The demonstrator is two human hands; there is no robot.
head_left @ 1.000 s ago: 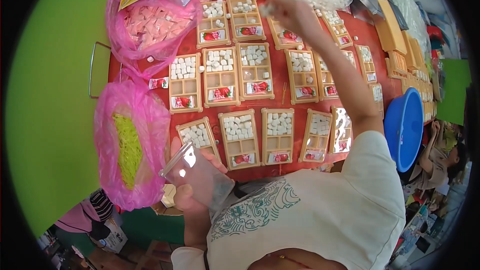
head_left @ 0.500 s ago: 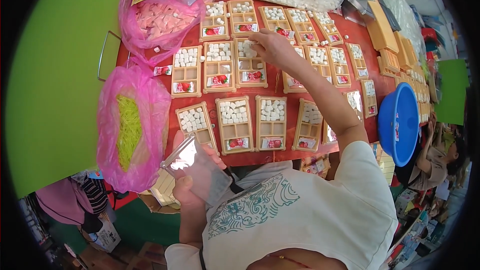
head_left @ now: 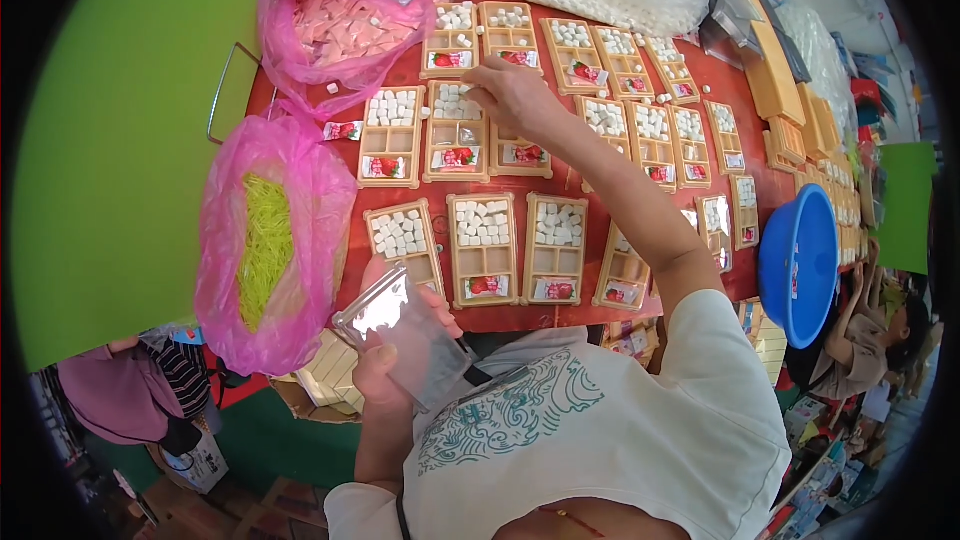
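Note:
My left hand (head_left: 376,376) grips some clear plastic lids (head_left: 412,348) near the front edge of the table, thumb on top and fingers behind. Over the middle row, my right hand (head_left: 520,100) reaches to a tan compartment tray (head_left: 457,178). Its fingers are bent together at the small white cubes (head_left: 450,106) in the tray's upper part; what they hold, if anything, is hidden. Lower in this tray lies a small strawberry-printed packet (head_left: 455,158). A neighbouring tray (head_left: 521,171) is partly covered by the right hand and wrist.
Several similar trays (head_left: 484,303) stand in rows on the red table (head_left: 400,275). Pink bags hold pink packets (head_left: 350,32) and yellow-green shreds (head_left: 265,250). A large clear bag (head_left: 640,0) lies at the back. A blue basin (head_left: 812,270) stands right; a person (head_left: 860,335) sits beyond.
My right hand has moved left from one tray to the tray beside it. My left hand still holds the clear lids. The whole view has shifted slightly.

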